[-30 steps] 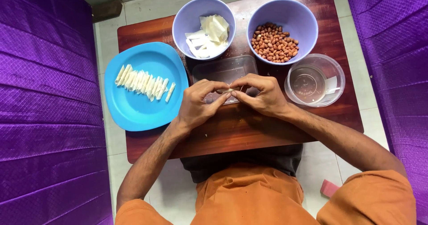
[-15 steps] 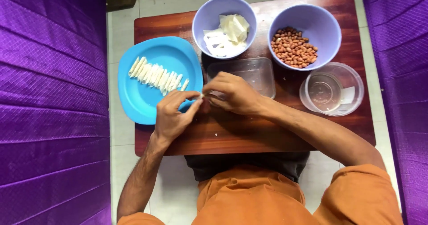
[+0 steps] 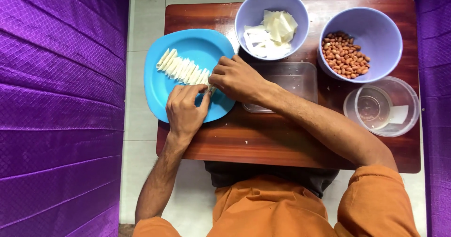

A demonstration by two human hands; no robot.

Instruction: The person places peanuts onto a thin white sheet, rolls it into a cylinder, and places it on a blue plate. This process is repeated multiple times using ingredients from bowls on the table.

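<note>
Presently I note both hands meeting over the round blue plastic plate (image 3: 164, 84). The left hand (image 3: 184, 110) and right hand (image 3: 236, 78) each pinch, fingertips closed, one small white folded wrapper (image 3: 209, 88) at the near end of the row of white folded pieces (image 3: 181, 69) on that plate. Beyond the plate stands a lilac bowl of white sheets (image 3: 246, 16).
</note>
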